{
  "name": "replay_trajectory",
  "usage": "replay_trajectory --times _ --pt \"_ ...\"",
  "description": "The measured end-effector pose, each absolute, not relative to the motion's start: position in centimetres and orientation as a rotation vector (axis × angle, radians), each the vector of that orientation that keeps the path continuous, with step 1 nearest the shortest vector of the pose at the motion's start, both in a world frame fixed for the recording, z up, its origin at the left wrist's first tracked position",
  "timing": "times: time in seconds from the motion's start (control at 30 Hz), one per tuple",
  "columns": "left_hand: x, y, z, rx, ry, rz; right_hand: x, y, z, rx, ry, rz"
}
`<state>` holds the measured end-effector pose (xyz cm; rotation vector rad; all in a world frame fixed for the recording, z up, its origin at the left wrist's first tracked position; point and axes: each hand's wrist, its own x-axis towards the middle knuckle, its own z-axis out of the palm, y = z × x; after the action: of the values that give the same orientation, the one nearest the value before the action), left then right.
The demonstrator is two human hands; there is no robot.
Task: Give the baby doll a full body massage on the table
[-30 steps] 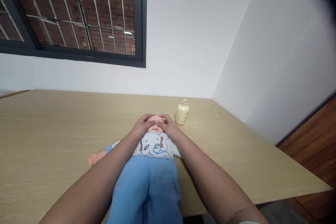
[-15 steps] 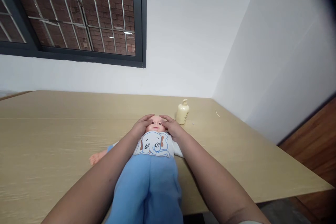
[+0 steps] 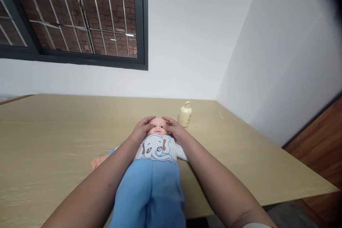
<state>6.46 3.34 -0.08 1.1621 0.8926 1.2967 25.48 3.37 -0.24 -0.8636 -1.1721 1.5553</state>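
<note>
A baby doll [image 3: 159, 152] lies on its back on the table, its head away from me. It wears a white top with an elephant face and blue trousers [image 3: 149, 185]. My left hand [image 3: 143, 128] curves round one side of the doll's head [image 3: 158, 130], with the thumb across the face by the eye. On the other side my right hand [image 3: 175, 128] cups the head likewise, its thumb close to the other eye. The thumbs partly cover the eyes. One doll hand [image 3: 98, 162] sticks out beyond my left forearm.
A cream pump bottle [image 3: 185, 114] stands on the wooden table [image 3: 53, 149], just beyond my right hand. A thin pale strand [image 3: 221, 115] lies farther right. Behind are a white wall [image 3: 187, 42] and a barred window [image 3: 80, 14]. The table's near edge shows at lower right.
Both thumbs have shifted inward on the doll's face, nearer the eyes. The hands stay around the head, and the doll and bottle keep their places.
</note>
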Motion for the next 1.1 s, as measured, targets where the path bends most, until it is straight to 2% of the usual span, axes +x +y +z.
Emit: replay_trajectory --times 0.2,0.33,0.83,1.1 --pt "6.9 3.4 0.1 1.298 1.005 1.358 24.4 2.9 0.1 -1.035 -1.393 1.188" --pt "7.1 3.5 0.3 1.346 1.046 1.368 24.1 3.0 0.2 -1.130 -1.397 1.132" --pt "7.0 4.3 -0.7 1.054 0.882 1.261 24.6 3.6 -0.7 -0.953 -1.123 1.520" --pt "6.3 3.6 -0.2 0.916 0.814 1.197 25.4 3.1 -0.3 -0.935 -1.096 1.604"
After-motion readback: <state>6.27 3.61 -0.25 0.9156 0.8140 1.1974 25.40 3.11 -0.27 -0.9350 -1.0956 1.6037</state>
